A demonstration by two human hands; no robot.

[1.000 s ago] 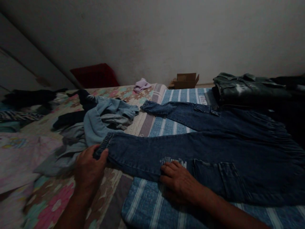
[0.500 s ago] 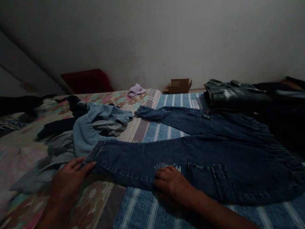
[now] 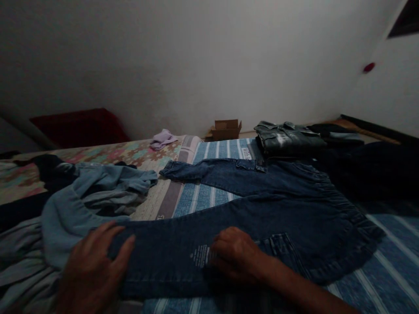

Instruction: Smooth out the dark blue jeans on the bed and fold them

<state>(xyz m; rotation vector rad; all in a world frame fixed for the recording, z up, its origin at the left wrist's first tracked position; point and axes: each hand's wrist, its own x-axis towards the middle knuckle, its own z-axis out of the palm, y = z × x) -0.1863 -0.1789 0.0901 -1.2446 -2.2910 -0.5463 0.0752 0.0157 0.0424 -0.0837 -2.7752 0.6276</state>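
Dark blue cargo jeans (image 3: 262, 213) lie spread out sideways, waistband to the right and both legs pointing left. My left hand (image 3: 94, 266) is over the hem end of the near leg, its thumb apart from the fingers; the cuff is hidden beneath it. On the same leg, beside a patch of white print (image 3: 199, 256) and left of the cargo pocket, my right hand (image 3: 240, 253) has its fingers curled and pressed together on the denim. Its fingertips are partly hidden.
A heap with a light blue garment (image 3: 65, 218) lies at left. Folded dark clothes (image 3: 291, 139) are stacked behind the waistband. Farther back are a lilac cloth (image 3: 163, 138), a cardboard box (image 3: 225, 130) and a red object (image 3: 78, 126) by the wall. Blue striped bedding (image 3: 393, 257) lies underneath.
The view has swung to the right. The near leg's hem has shifted closer to me, and my left thumb has spread from the fingers. My right hand stays by the print, fingers more curled.
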